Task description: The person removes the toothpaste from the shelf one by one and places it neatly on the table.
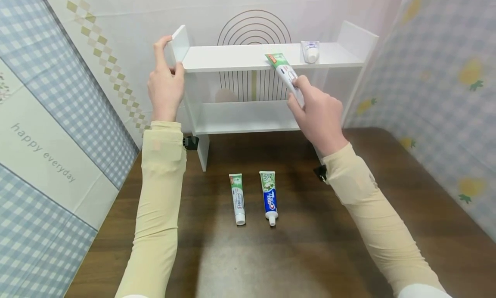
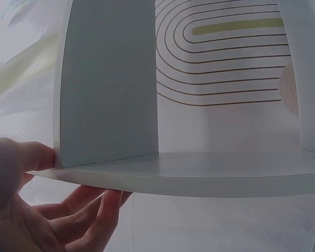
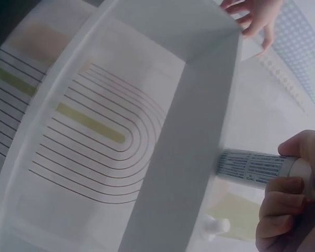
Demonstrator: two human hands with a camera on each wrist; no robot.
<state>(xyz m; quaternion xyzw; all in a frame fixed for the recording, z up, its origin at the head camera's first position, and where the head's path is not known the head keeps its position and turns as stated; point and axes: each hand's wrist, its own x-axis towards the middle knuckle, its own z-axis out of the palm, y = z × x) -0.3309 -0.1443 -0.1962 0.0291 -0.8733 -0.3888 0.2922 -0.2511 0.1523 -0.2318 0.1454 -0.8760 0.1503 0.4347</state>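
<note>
My right hand (image 1: 319,113) grips a white and green toothpaste tube (image 1: 286,72) near its cap end. The tube's flat tail reaches over the front edge of the white shelf's upper board (image 1: 228,59); in the right wrist view, part of the tube (image 3: 247,165) is hidden behind that board. My left hand (image 1: 165,85) holds the upper left side panel (image 1: 180,44), thumb at the front and fingers around it. On the upper board, toward the right, lies another toothpaste tube (image 1: 310,51), white with purple print, its cap facing front.
Below the shelf, on the dark wooden table (image 1: 232,263), lie a green and white toothpaste tube (image 1: 238,199) and a blue and green one (image 1: 269,197), caps toward me. A lower shelf board (image 1: 244,117) spans the side panels. Patterned cloths (image 1: 438,95) hang around.
</note>
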